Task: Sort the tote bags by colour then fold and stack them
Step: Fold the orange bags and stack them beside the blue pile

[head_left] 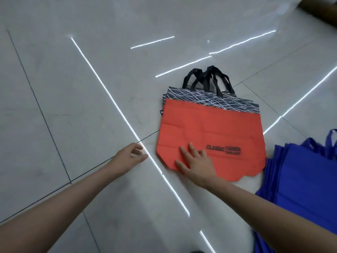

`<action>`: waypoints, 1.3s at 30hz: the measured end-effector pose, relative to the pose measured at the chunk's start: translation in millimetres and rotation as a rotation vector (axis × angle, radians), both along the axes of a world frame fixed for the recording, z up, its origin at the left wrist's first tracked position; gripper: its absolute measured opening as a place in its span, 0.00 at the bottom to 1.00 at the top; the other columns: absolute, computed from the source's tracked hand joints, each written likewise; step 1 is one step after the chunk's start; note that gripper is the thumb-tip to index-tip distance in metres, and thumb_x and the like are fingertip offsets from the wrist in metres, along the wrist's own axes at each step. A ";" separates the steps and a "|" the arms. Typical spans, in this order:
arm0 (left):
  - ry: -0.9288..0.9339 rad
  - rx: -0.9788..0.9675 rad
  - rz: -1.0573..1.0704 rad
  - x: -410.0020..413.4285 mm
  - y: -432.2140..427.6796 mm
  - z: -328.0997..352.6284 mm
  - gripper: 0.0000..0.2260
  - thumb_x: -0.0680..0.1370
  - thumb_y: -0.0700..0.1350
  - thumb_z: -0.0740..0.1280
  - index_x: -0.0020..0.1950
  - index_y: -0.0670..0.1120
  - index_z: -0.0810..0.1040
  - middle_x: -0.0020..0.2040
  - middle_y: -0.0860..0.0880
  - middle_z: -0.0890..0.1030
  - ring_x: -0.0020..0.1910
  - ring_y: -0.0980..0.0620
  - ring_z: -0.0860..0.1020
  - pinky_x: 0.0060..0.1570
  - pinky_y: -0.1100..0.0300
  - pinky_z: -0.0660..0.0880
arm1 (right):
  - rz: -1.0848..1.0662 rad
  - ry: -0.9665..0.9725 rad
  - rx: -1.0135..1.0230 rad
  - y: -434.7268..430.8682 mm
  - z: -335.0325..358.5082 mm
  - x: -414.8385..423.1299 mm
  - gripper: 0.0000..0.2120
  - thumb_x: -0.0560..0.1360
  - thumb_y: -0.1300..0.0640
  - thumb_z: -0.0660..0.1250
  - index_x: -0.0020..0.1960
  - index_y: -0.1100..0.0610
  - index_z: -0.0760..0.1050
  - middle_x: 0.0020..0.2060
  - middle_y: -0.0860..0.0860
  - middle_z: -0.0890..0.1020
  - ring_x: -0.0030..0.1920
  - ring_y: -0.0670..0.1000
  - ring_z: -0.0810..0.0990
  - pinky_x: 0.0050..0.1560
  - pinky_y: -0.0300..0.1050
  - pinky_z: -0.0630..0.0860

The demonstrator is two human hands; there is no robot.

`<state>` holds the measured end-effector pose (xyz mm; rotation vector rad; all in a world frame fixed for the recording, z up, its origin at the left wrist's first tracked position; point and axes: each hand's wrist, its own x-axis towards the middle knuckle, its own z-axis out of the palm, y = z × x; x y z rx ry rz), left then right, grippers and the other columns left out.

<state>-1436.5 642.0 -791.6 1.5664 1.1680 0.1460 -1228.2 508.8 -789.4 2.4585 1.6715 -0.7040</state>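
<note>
Pressing flat on the near left part of the orange bag [215, 132], our right hand [196, 161] has its fingers spread, its grip holding nothing. Our left hand [130, 155] is just left of the bag and apart from it, fingers loosely curled, grip empty. More bags lie under the orange one, with only their edges and black handles [206, 77] showing at the far end; we cannot count them. The small print beside "CLASSIC" is blurred. Blue bags [300, 179] at the near right run off the frame. Everything lies on a glossy pale tiled floor [73, 88] streaked with light reflections.
</note>
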 end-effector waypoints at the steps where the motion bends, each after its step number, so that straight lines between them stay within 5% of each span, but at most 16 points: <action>1: -0.028 -0.080 0.046 0.3 -2.2 1.0 0.14 0.76 0.49 0.68 0.58 0.48 0.70 0.51 0.50 0.77 0.44 0.53 0.79 0.41 0.62 0.72 | 0.086 0.008 -0.005 4.2 0.9 -10.0 0.35 0.74 0.30 0.46 0.77 0.43 0.47 0.78 0.50 0.47 0.70 0.60 0.58 0.69 0.52 0.56; 5: -0.088 -0.236 0.336 -2.5 -3.8 -3.1 0.18 0.76 0.48 0.68 0.61 0.45 0.66 0.53 0.45 0.77 0.48 0.47 0.79 0.39 0.59 0.72 | 0.358 -0.067 0.019 19.5 -12.0 -48.5 0.35 0.76 0.37 0.54 0.77 0.49 0.49 0.77 0.51 0.50 0.67 0.59 0.62 0.65 0.53 0.61; 8: -0.123 -0.254 0.474 -13.3 2.5 -3.8 0.14 0.76 0.37 0.66 0.59 0.42 0.68 0.51 0.43 0.77 0.41 0.50 0.77 0.36 0.59 0.73 | 0.390 -0.037 0.082 26.2 -12.3 -71.1 0.33 0.73 0.42 0.48 0.75 0.55 0.61 0.74 0.54 0.64 0.58 0.62 0.71 0.57 0.54 0.70; 13: -0.128 -0.323 0.563 -50.0 25.5 1.4 0.08 0.73 0.32 0.59 0.45 0.42 0.75 0.38 0.42 0.73 0.31 0.50 0.71 0.32 0.61 0.71 | 0.414 -0.036 0.157 22.4 -9.3 -76.8 0.30 0.65 0.48 0.53 0.62 0.57 0.76 0.58 0.56 0.80 0.48 0.59 0.81 0.50 0.52 0.79; 15: -0.143 -0.303 0.649 -76.5 37.1 5.4 0.08 0.71 0.32 0.58 0.39 0.42 0.73 0.33 0.44 0.72 0.27 0.51 0.71 0.30 0.63 0.71 | 0.424 0.018 0.186 15.1 -8.3 -67.0 0.30 0.63 0.50 0.53 0.61 0.58 0.77 0.57 0.56 0.81 0.51 0.60 0.81 0.52 0.54 0.79; 18: -0.146 -0.284 0.673 -118.2 48.0 11.9 0.08 0.71 0.32 0.55 0.43 0.42 0.71 0.33 0.46 0.71 0.23 0.54 0.72 0.26 0.66 0.71 | 0.510 0.085 0.186 5.7 -9.2 -42.0 0.28 0.65 0.53 0.55 0.62 0.58 0.76 0.61 0.55 0.79 0.58 0.60 0.79 0.58 0.56 0.74; 21: -0.173 -0.334 0.629 -151.5 51.0 17.5 0.10 0.71 0.31 0.52 0.40 0.45 0.68 0.32 0.47 0.69 0.28 0.50 0.69 0.33 0.58 0.68 | 0.498 0.063 0.175 10.5 -14.5 -17.4 0.28 0.70 0.51 0.56 0.69 0.54 0.69 0.68 0.55 0.73 0.65 0.61 0.74 0.61 0.61 0.70; 25: -0.228 -0.489 0.596 -185.5 47.7 28.5 0.07 0.64 0.34 0.53 0.36 0.46 0.63 0.25 0.50 0.66 0.21 0.54 0.64 0.29 0.62 0.69 | 0.445 0.051 0.174 32.0 -12.0 -11.4 0.30 0.74 0.47 0.51 0.76 0.50 0.58 0.74 0.51 0.62 0.73 0.57 0.63 0.69 0.56 0.60; 30: -0.354 -0.645 0.608 -226.2 42.2 29.4 0.13 0.70 0.37 0.54 0.50 0.40 0.73 0.36 0.45 0.77 0.33 0.48 0.77 0.36 0.57 0.79 | 0.429 0.279 0.168 59.1 -18.5 -26.8 0.23 0.77 0.56 0.57 0.72 0.53 0.66 0.71 0.51 0.68 0.73 0.54 0.62 0.71 0.40 0.56; 34: -0.147 -0.247 0.478 -244.0 42.0 17.1 0.34 0.73 0.26 0.59 0.74 0.51 0.59 0.60 0.47 0.75 0.54 0.49 0.76 0.49 0.58 0.72 | 0.096 0.669 0.236 62.3 -14.1 -38.1 0.18 0.77 0.69 0.61 0.64 0.57 0.75 0.61 0.46 0.75 0.67 0.42 0.67 0.63 0.25 0.59; 36: -0.140 -0.181 0.399 -238.6 42.8 13.4 0.35 0.75 0.24 0.59 0.75 0.53 0.58 0.58 0.50 0.72 0.59 0.50 0.72 0.52 0.61 0.74 | -0.053 0.819 0.217 63.4 -8.6 -39.1 0.14 0.77 0.69 0.63 0.60 0.61 0.77 0.56 0.48 0.77 0.57 0.36 0.73 0.61 0.29 0.65; 39: -0.160 -0.170 0.384 -218.2 50.0 13.4 0.21 0.77 0.33 0.63 0.63 0.54 0.72 0.53 0.56 0.76 0.61 0.52 0.72 0.59 0.56 0.69 | -0.262 0.992 0.207 63.3 -2.5 -39.7 0.12 0.73 0.60 0.69 0.47 0.70 0.80 0.41 0.55 0.79 0.41 0.47 0.75 0.44 0.43 0.72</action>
